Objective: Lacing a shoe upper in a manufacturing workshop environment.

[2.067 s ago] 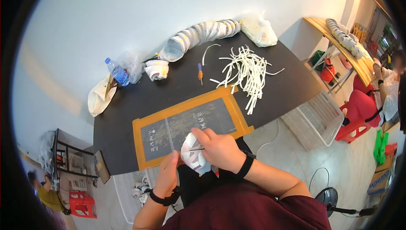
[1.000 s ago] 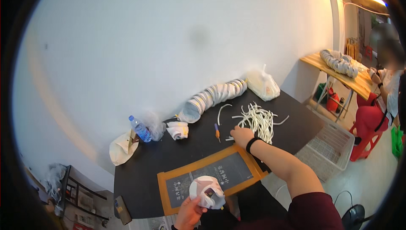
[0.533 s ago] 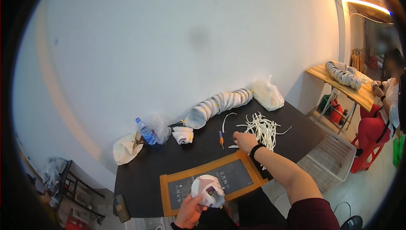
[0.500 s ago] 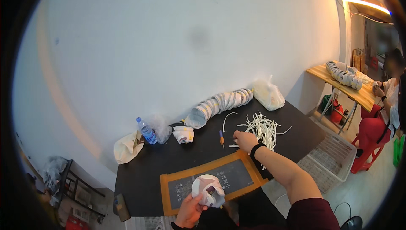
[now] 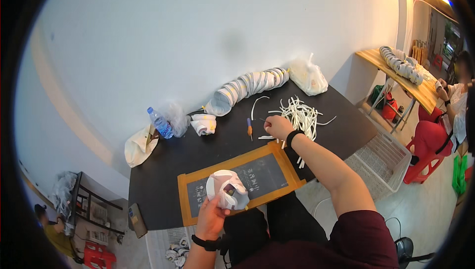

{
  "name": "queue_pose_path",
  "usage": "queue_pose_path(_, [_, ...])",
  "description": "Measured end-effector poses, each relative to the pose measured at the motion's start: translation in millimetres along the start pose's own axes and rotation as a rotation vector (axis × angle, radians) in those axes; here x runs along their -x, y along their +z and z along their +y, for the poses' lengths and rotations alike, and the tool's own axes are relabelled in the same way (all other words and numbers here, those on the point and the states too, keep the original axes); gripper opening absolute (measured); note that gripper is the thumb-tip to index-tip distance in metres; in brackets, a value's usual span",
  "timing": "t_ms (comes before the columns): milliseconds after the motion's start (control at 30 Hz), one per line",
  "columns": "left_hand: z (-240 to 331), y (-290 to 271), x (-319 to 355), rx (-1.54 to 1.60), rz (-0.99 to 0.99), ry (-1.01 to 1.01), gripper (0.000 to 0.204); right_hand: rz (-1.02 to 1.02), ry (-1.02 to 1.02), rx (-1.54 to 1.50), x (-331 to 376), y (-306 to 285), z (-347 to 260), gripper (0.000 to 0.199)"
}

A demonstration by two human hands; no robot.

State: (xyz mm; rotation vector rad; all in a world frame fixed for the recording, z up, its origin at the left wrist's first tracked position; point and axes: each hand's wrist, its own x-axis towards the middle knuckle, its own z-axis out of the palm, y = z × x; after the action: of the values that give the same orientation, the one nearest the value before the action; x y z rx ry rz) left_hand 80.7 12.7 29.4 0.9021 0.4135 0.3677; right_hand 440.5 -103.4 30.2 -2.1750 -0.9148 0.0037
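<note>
My left hand (image 5: 212, 218) is closed on the edge of a rounded white-and-pink fabric piece (image 5: 221, 184), which has a dark opening facing up. It holds this piece above the tape-framed dark board (image 5: 269, 172) at the table's near edge. Over the table to the right, my right hand (image 5: 279, 126) is closed in a pinch; a thin dark tip shows at its fingers, too small to name. Beside that hand lies a tangled heap of white strips (image 5: 303, 115). A small pointed tool with a purple and orange handle (image 5: 249, 127) rests just left of it.
Along the wall stand a cream cloth bag (image 5: 140, 148), a water bottle (image 5: 161, 123), a folded fabric piece (image 5: 203, 124), a long row of nested fabric pieces (image 5: 247, 87) and a white plastic bag (image 5: 308, 77). A phone (image 5: 137, 219) lies at the left edge. Another person sits at right.
The view has shifted, so the table sits higher in the picture. My left hand has turned the fabric piece slightly. My right hand remains pinched near the strips.
</note>
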Motion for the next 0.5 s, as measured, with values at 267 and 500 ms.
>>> queue_pose_path(267, [4.9, 3.6, -2.9, 0.035, 0.056, 0.038, 0.025, -0.242, -0.056, 0.275, 6.2, 25.1, -14.5, 0.014])
queue_pose_path(500, [2.3, 8.5, -1.4, 0.007, 0.059, -0.012, 0.024, -0.228, -0.111, 0.317, -2.5, 36.7, -5.5, 0.013])
